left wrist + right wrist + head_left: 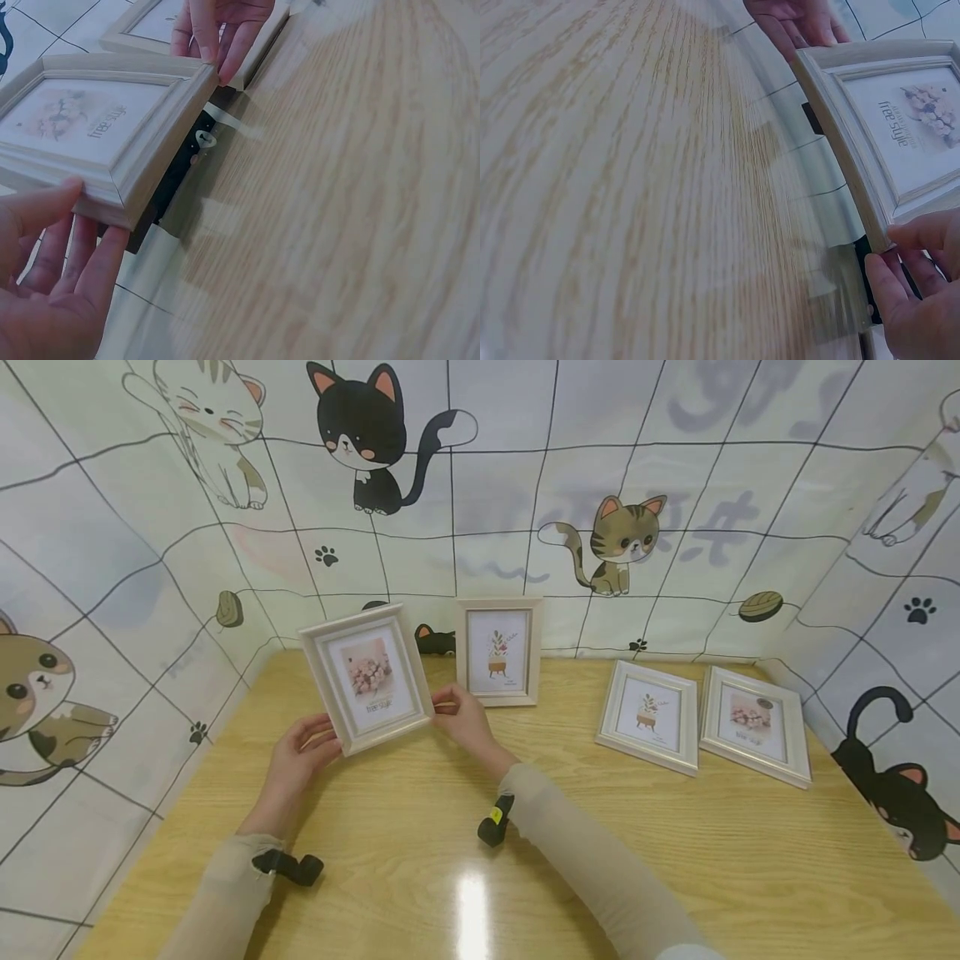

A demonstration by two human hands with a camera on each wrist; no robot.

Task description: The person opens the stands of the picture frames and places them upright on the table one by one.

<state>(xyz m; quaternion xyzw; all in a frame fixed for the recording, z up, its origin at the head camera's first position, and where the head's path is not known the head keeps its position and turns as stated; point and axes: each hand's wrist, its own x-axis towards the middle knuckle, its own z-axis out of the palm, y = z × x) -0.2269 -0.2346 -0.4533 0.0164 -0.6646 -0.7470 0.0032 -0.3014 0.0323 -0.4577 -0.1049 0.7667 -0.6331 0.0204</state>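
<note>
Cream blossom frame (367, 681), left of the standing plant frame (498, 652), is tilted between both hands (303, 750), lower corners pinched, likely for balance.

Held frame (896, 139) partly offscreen (2 wrist views)

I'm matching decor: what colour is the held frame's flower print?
Flower print: mostly pink, clearest in the head view.

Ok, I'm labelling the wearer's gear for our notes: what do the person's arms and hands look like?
The left hand and right hand are ungloved. The left sleeve and right sleeve are long and beige. At each cuff sits a black device, left and right; the right one bears a yellow mark.
</note>
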